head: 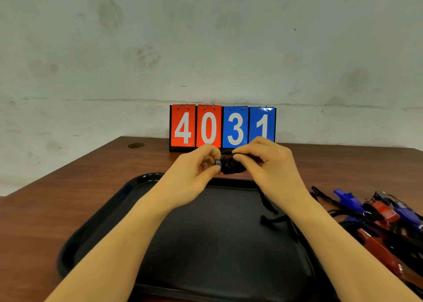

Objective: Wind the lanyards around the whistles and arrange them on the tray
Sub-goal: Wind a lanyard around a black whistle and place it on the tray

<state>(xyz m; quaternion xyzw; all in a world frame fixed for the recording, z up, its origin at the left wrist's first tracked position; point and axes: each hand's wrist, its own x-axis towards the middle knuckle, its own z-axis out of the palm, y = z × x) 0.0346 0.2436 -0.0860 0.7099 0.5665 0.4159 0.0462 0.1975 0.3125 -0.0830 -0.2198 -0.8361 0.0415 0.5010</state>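
Note:
Both hands are raised over the far edge of the black tray [119,201]. My left hand [196,171] pinches one end of a black whistle [230,165] that has black lanyard cord wound round it. My right hand [267,164] grips the other end and the cord. A loose length of the black lanyard [272,217] hangs from my right hand onto the tray's right side. A pile of blue and red whistles [380,212] with black lanyards lies on the table to the right of the tray.
A flip scoreboard [222,127] showing 4031 stands at the back of the brown table [68,187], against the pale wall. A small round mark [136,145] sits near the table's far left corner.

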